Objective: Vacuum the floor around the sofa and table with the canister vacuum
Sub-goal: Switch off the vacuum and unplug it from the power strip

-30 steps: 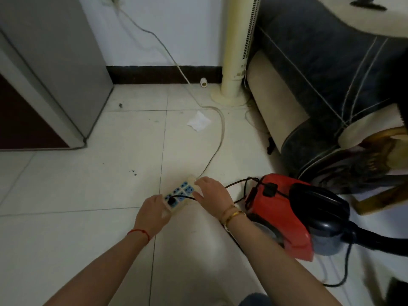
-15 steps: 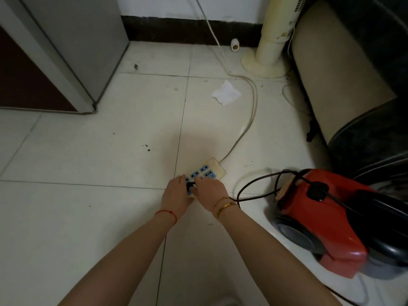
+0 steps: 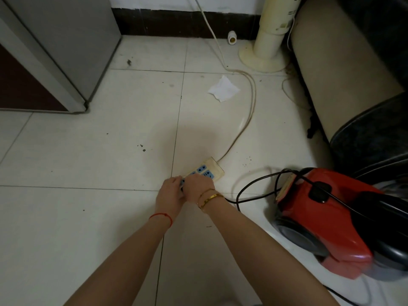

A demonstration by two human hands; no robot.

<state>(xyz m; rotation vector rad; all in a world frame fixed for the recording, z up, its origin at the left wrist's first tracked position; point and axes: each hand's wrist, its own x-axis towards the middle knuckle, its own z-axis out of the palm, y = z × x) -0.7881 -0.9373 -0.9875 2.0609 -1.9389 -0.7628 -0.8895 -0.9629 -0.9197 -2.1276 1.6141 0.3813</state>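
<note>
Both hands meet over the near end of a cream plastic power strip with blue sockets [image 3: 206, 171] that lies on the floor. The left hand [image 3: 169, 195], a red string round its wrist, rests against the strip's near end with its fingers bent down onto it; whether they grip the strip or only press it cannot be told. The right hand [image 3: 196, 187], with gold bangles at the wrist, lies over the strip beside the left, fingers curled downward over something dark at the sockets; the hand covers it, so whether it pinches a plug cannot be told. A black power cord [image 3: 249, 191] runs from under the right wrist in a loop across the floor to the red and black canister vacuum [image 3: 320, 217], which sits on the floor to the right, well clear of the hands and just in front of the dark and beige sofa [image 3: 344, 80].

The floor is glossy white tile [image 3: 88, 151] with dark specks of dirt. A crumpled white tissue [image 3: 224, 89] lies beyond the strip, beside the strip's beige cable [image 3: 250, 102], which curves away toward the wall. A cream tower fan base [image 3: 262, 54] stands near the dark skirting, next to the sofa. A grey cabinet [image 3: 72, 40] fills the upper left
</note>
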